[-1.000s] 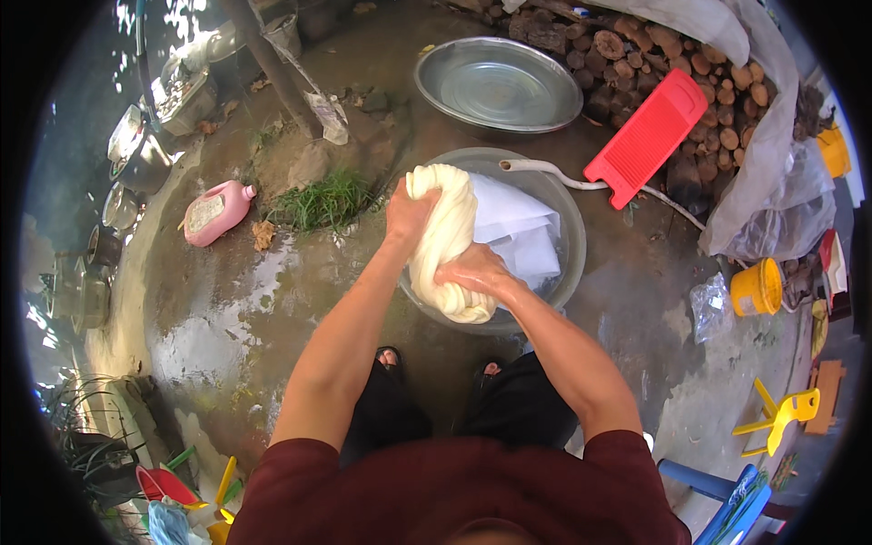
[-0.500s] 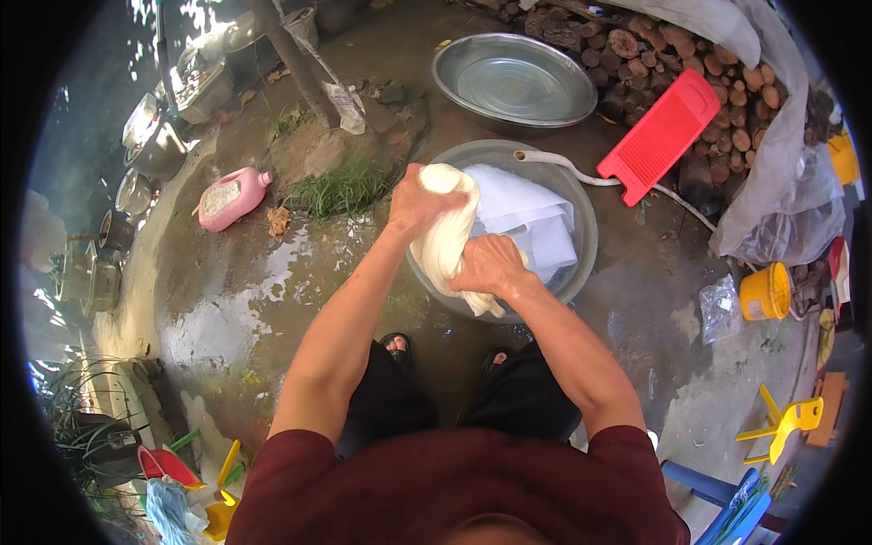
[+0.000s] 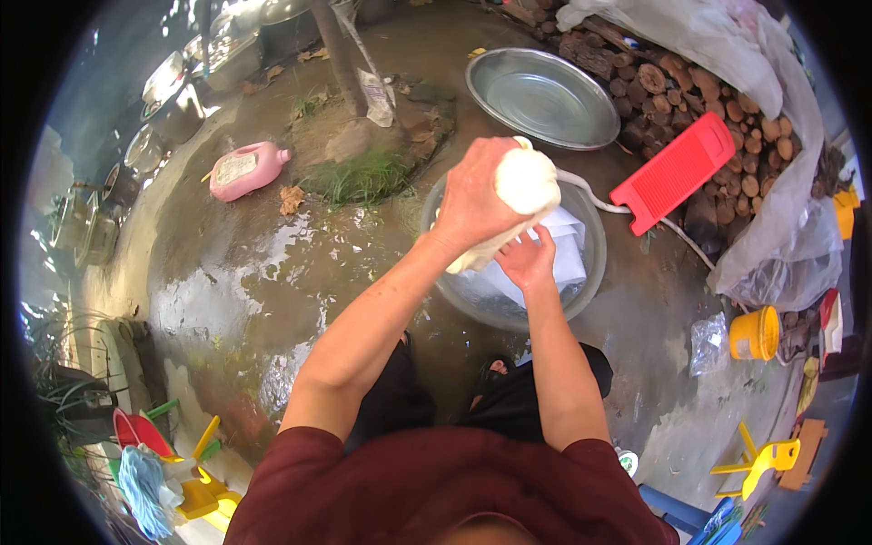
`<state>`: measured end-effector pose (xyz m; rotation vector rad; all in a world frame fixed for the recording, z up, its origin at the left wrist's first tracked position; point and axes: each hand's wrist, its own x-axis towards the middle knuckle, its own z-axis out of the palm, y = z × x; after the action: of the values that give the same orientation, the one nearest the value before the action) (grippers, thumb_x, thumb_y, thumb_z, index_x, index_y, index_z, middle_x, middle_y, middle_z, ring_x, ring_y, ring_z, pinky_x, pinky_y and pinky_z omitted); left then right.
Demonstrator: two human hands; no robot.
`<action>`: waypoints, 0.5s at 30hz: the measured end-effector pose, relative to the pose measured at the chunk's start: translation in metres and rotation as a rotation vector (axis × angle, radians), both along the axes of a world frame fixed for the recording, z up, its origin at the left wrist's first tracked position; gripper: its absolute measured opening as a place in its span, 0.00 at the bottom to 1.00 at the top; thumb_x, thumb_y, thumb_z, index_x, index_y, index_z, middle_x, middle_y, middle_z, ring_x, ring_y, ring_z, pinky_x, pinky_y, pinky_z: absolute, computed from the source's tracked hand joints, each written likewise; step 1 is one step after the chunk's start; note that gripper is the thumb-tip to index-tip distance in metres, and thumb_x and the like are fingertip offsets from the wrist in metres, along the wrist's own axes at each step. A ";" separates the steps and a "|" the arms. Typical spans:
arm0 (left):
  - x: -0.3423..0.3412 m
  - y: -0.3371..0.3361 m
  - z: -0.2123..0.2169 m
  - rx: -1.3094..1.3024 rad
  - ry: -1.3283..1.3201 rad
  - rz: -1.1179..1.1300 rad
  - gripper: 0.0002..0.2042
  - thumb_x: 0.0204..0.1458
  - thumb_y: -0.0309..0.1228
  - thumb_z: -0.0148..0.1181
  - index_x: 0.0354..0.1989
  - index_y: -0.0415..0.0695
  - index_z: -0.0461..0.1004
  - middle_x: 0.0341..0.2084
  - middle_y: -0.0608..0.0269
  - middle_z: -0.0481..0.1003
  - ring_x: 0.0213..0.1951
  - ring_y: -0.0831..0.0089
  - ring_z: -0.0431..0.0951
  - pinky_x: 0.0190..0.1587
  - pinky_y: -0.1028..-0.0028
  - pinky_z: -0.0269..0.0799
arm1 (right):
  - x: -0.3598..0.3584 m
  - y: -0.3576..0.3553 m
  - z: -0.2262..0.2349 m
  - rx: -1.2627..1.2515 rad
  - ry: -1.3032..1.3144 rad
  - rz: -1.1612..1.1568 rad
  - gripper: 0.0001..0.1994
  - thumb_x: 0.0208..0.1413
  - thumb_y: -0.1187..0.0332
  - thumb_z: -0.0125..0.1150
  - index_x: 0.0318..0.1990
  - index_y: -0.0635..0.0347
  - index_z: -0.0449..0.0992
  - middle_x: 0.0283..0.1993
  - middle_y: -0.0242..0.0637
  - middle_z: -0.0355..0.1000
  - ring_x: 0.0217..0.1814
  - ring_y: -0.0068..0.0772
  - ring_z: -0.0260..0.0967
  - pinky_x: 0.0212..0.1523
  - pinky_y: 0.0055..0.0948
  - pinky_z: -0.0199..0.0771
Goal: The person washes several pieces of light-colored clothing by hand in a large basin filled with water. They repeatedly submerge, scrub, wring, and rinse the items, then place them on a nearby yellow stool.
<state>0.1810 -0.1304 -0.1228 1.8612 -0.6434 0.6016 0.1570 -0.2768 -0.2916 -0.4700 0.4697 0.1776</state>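
My left hand (image 3: 480, 193) is wrapped round a bunched cream cloth (image 3: 527, 182), lifted above the basin. A thick end of the cloth bulges out past the thumb side, and a lower part hangs beneath the hand. Just below it my right hand (image 3: 528, 262) is open, palm turned up and fingers apart; whether its fingertips touch the cloth I cannot tell. Under both hands stands a wide grey basin (image 3: 595, 269) on the wet ground. Folded white cloth (image 3: 569, 247) lies in it with some water, partly covered by my hands.
Beyond the basin sits a metal tub (image 3: 545, 95). A red washboard (image 3: 674, 173) leans by stacked firewood (image 3: 718, 86), with a pale hose (image 3: 595, 202) running past it. A pink jug (image 3: 248, 171) lies left of a grass clump (image 3: 368, 177). A yellow bucket (image 3: 754, 333) is at right.
My left hand has raised the cream cloth and moved it right. My right hand has let go of the cloth and opened beneath it. The view has shifted slightly.
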 end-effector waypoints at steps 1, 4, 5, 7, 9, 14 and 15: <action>-0.001 0.004 -0.002 0.008 0.028 -0.003 0.30 0.29 0.36 0.74 0.44 0.44 0.70 0.41 0.56 0.74 0.44 0.59 0.76 0.47 0.66 0.72 | -0.003 0.003 -0.008 0.057 0.173 -0.081 0.22 0.55 0.51 0.50 0.50 0.57 0.68 0.46 0.33 0.68 0.48 0.31 0.63 0.51 0.31 0.65; -0.011 -0.007 0.000 0.003 0.108 -0.137 0.30 0.29 0.36 0.75 0.45 0.44 0.71 0.40 0.56 0.74 0.44 0.58 0.75 0.47 0.65 0.72 | -0.012 -0.044 -0.156 0.621 -0.118 0.611 0.35 0.53 0.36 0.45 0.59 0.54 0.62 0.53 0.39 0.65 0.56 0.41 0.61 0.57 0.51 0.62; -0.012 -0.002 -0.003 0.034 0.094 -0.146 0.30 0.29 0.37 0.75 0.45 0.45 0.71 0.40 0.56 0.74 0.44 0.58 0.75 0.47 0.65 0.72 | -0.015 -0.031 -0.158 0.703 -0.156 0.703 0.38 0.51 0.33 0.44 0.61 0.53 0.61 0.56 0.40 0.64 0.59 0.43 0.60 0.58 0.56 0.59; -0.015 0.008 -0.010 0.107 0.077 -0.157 0.30 0.29 0.37 0.76 0.45 0.45 0.71 0.40 0.56 0.74 0.44 0.58 0.75 0.47 0.65 0.72 | -0.028 0.015 -0.115 0.484 -0.066 0.704 0.42 0.48 0.29 0.42 0.63 0.50 0.58 0.62 0.42 0.60 0.64 0.47 0.57 0.60 0.65 0.53; -0.021 0.006 -0.012 0.097 0.074 -0.253 0.30 0.29 0.37 0.75 0.45 0.46 0.70 0.41 0.56 0.72 0.45 0.55 0.74 0.47 0.62 0.71 | -0.050 0.051 -0.063 0.268 -0.072 0.504 0.42 0.49 0.29 0.41 0.64 0.49 0.58 0.65 0.42 0.59 0.65 0.49 0.56 0.59 0.68 0.53; -0.022 0.008 -0.006 0.003 0.130 -0.273 0.31 0.29 0.36 0.75 0.46 0.47 0.70 0.41 0.56 0.72 0.45 0.56 0.74 0.48 0.63 0.71 | -0.048 0.083 -0.045 0.397 -0.316 -0.065 0.36 0.55 0.38 0.44 0.64 0.54 0.59 0.64 0.40 0.60 0.66 0.46 0.57 0.62 0.54 0.60; -0.019 0.011 -0.005 -0.038 0.146 -0.238 0.31 0.28 0.36 0.75 0.46 0.47 0.70 0.41 0.56 0.72 0.44 0.57 0.75 0.48 0.64 0.71 | -0.039 0.083 -0.040 0.324 -0.273 -0.231 0.36 0.55 0.39 0.45 0.63 0.55 0.60 0.64 0.40 0.61 0.66 0.45 0.58 0.62 0.52 0.61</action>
<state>0.1624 -0.1190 -0.1274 1.7432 -0.7378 0.3181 0.1183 -0.1936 -0.3321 -0.1164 0.2176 -0.0352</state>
